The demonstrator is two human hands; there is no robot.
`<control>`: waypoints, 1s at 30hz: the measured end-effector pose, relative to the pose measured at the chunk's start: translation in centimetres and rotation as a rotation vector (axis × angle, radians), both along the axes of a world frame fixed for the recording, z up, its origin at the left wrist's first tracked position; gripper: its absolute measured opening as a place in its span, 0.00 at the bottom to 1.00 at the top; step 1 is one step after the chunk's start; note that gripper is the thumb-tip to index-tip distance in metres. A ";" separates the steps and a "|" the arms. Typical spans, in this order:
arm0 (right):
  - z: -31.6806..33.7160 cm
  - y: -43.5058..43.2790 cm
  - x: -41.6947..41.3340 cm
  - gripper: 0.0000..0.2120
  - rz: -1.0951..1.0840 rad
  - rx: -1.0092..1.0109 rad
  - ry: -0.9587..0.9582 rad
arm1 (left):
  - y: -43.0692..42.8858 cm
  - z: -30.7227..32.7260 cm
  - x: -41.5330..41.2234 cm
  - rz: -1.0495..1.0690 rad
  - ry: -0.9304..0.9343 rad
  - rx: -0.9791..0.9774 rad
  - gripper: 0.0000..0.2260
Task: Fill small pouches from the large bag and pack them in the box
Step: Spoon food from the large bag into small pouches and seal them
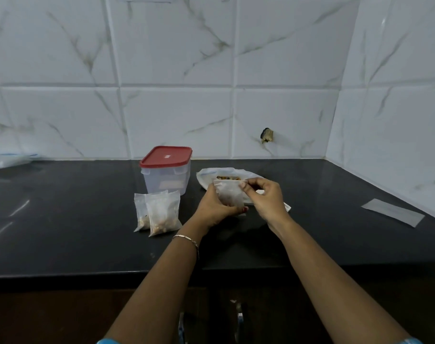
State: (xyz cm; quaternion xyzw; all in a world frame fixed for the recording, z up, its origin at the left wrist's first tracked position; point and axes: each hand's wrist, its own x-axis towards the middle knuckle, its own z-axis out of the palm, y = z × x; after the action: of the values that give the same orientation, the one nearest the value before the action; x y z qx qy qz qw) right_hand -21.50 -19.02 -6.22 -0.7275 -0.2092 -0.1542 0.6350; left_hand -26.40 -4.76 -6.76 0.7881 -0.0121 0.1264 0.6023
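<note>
A small clear pouch (pixel 230 194) is upright above the black counter, held in both hands. My left hand (pixel 212 208) grips its lower left side. My right hand (pixel 263 198) pinches its top right edge. Right behind it lies the large white bag (pixel 206 176), its mouth open with brown contents showing. Two filled small pouches (pixel 159 214) lean together on the counter to the left. The clear box with a red lid (pixel 166 170) stands behind them, lid on.
A flat grey plastic strip (pixel 392 212) lies on the counter at the right. A crumpled plastic sheet (pixel 8 161) sits at the far left by the tiled wall. The counter's front edge (pixel 87 273) runs below my forearms.
</note>
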 end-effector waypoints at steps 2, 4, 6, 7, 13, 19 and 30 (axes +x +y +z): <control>0.1 -0.5 0.2 0.02 -0.005 -0.007 -0.029 | 0.3 -0.1 0.4 -0.010 0.051 0.024 0.40; 0.1 -1.0 0.6 0.05 -0.064 -0.038 -0.066 | 0.4 0.1 0.4 -0.020 0.114 0.074 0.43; -0.1 -1.2 0.8 0.07 -0.137 -0.093 -0.113 | 0.4 0.3 0.2 -0.040 0.141 0.106 0.39; -0.2 -1.2 0.9 0.07 -0.162 -0.120 -0.134 | 0.4 0.4 0.1 -0.053 0.141 0.108 0.35; -0.3 -1.3 1.1 0.04 -0.179 -0.102 -0.091 | 0.1 1.0 -0.2 -0.055 0.110 -0.109 0.16; -0.5 -1.2 1.0 0.03 -0.187 -0.096 -0.112 | 0.4 0.9 0.4 0.116 0.006 -0.168 0.07; -0.6 -1.1 0.8 0.03 -0.003 0.033 0.011 | 0.5 1.1 0.8 0.238 -0.132 -0.148 0.03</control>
State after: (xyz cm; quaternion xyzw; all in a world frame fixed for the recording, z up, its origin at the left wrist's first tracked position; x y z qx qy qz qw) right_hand -20.65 -20.11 -6.79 -0.7182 -0.2020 -0.1545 0.6477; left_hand -25.65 -4.26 -5.68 0.7276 0.0511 0.2489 0.6373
